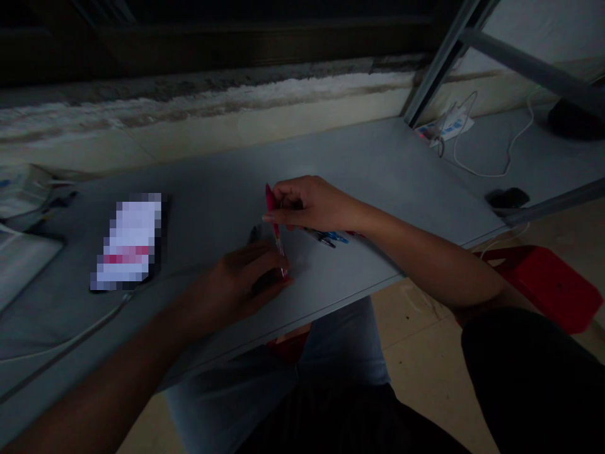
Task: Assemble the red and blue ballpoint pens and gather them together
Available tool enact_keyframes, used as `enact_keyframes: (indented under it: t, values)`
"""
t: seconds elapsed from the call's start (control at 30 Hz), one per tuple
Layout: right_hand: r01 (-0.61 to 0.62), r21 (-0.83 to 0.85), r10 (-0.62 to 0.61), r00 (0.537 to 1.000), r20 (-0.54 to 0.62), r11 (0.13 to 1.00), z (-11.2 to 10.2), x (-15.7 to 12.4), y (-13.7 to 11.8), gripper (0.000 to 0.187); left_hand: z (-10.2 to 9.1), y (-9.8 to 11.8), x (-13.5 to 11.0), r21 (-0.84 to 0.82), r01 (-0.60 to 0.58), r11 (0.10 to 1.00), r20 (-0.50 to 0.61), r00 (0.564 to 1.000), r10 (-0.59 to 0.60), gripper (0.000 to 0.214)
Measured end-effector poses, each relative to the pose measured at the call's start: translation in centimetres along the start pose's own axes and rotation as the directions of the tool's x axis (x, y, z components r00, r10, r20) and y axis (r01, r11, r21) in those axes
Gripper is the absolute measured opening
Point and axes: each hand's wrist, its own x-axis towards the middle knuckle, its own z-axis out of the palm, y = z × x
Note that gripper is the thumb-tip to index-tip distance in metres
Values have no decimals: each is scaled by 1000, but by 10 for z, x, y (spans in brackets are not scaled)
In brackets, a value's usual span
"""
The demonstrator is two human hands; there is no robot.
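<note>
Above the desk (359, 164), both my hands hold one pen (278, 239) with a clear barrel and a pink-red cap. My right hand (307, 200) pinches the capped upper end between thumb and fingers. At the lower end, the fingertips of my left hand (255, 268) are closed on the barrel. Several more pens (326, 238), dark and blue, lie on the desk just beneath my right hand and wrist. Another dark pen-like item (254, 234) is partly hidden behind my left hand.
To the left lies a phone (130, 239) with a lit, blurred screen and a cable (85, 333). A white box-like device (23, 189) stands at the far left. At the right are a metal frame post (439, 63), a power strip (447, 129) and a red stool (548, 284).
</note>
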Motion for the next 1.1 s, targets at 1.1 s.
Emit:
enact_keyframes:
  t: [1.1]
  values:
    - [8, 161, 2, 998, -59, 987, 3, 2, 0, 35, -3, 0, 1, 9, 81, 997, -16, 997, -81, 10]
